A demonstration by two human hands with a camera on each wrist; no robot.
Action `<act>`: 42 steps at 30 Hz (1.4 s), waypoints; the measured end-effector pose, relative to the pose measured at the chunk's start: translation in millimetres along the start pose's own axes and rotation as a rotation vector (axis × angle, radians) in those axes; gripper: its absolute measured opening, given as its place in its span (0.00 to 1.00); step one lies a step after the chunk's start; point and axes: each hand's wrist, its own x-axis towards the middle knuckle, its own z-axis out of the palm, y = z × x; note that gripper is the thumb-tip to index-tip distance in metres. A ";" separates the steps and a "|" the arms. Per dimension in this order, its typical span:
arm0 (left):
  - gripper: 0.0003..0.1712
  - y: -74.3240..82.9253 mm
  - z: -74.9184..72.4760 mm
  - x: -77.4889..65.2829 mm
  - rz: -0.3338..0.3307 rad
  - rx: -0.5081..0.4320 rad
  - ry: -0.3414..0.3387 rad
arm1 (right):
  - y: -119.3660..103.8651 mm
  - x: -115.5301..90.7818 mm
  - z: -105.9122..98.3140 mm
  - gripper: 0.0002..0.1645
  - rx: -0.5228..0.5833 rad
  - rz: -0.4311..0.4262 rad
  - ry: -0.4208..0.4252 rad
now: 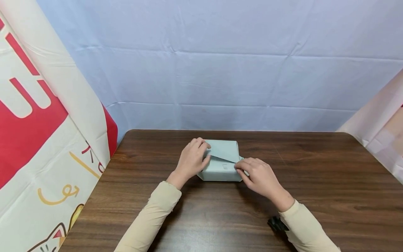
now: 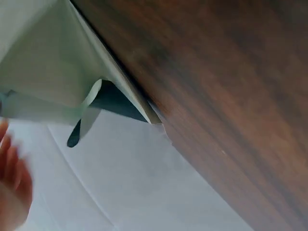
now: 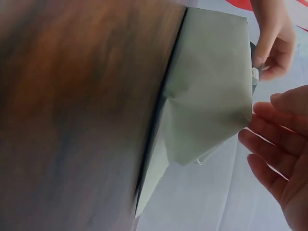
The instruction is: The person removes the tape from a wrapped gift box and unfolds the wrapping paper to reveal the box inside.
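A pale blue-green paper-wrapped box lies on the table in the head view, with a paper flap raised along a dark slit across its top. My left hand is at the slit's left end, where thumb and fingers pinch the flap's edge. At the right corner, my right hand touches the paper; in the right wrist view its fingers are loosely bent and spread along the edge. Folded paper sticks out loosely at the box's end in the left wrist view, beside the blurred left hand.
The box stands on a dark brown wood-grain table near its back edge. A pale blue cloth hangs behind, and a printed white and red cloth at the left. A small black device is at the right sleeve.
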 end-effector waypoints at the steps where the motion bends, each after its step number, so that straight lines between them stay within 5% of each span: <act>1: 0.07 1.6 0.9 0.7 -0.023 0.029 0.058 | 0.0 0.9 -0.2 0.10 -0.003 0.003 -0.006; 6: 0.12 10.1 1.9 2.9 -0.166 0.099 0.216 | -0.4 6.8 -2.1 0.16 -0.015 0.011 -0.043; 16: 0.10 13.2 2.4 4.8 -0.235 0.079 0.200 | 2.2 11.7 -6.7 0.22 0.021 0.150 -0.169; 28: 0.03 -4.5 -0.1 11.7 -0.198 0.393 0.134 | 2.7 30.5 -9.0 0.25 0.129 0.355 -0.247; 36: 0.14 2.0 2.6 11.8 -0.104 0.589 0.164 | 6.3 36.8 -1.4 0.30 0.202 0.460 -0.312; 42: 0.11 7.1 2.0 5.1 0.035 0.531 0.100 | 9.6 41.2 1.8 0.32 0.223 0.506 -0.345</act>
